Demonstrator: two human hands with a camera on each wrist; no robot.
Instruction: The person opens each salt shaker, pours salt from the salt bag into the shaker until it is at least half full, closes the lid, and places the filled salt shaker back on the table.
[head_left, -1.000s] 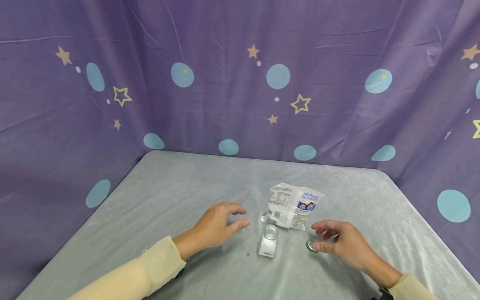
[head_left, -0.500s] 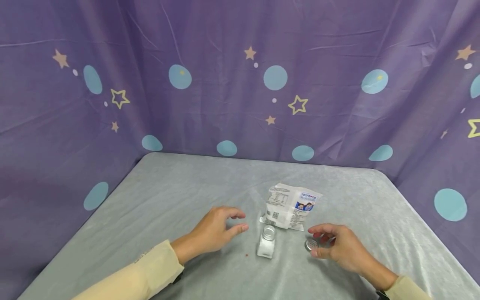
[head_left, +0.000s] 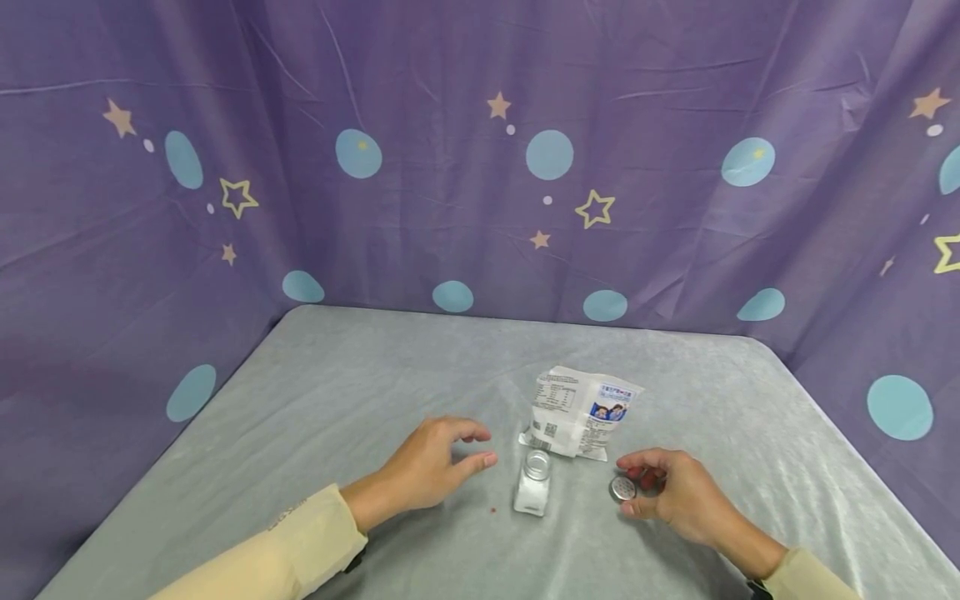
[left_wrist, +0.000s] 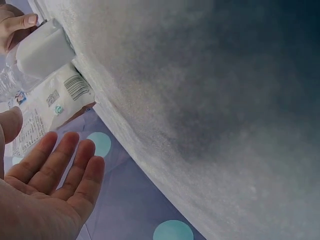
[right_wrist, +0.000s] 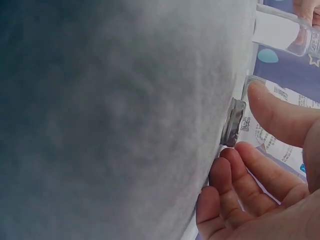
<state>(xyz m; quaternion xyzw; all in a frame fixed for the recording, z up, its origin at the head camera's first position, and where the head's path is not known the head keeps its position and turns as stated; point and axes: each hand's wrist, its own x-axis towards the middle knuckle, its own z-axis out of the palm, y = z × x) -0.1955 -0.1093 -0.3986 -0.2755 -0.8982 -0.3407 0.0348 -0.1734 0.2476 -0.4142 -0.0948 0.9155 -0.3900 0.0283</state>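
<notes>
A clear glass shaker jar with white contents stands uncapped near the table's middle. To its right lies a round metal shaker lid with small holes, flat on the cloth. My right hand is around that lid, thumb on the near side and fingers beyond it. In the right wrist view a gap separates the thumb from the lid; whether a fingertip touches its lower edge I cannot tell. Left of the jar, my left hand hovers with fingers apart, holding nothing.
Behind the jar, a white printed packet with a blue picture stands propped up. A tiny reddish speck marks the grey cloth-covered table. Purple curtains with stars and dots enclose the back and sides.
My right thumb has drawn back toward me off the lid, so more of the lid's top shows. The left hand stays almost in place; the view has shifted slightly.
</notes>
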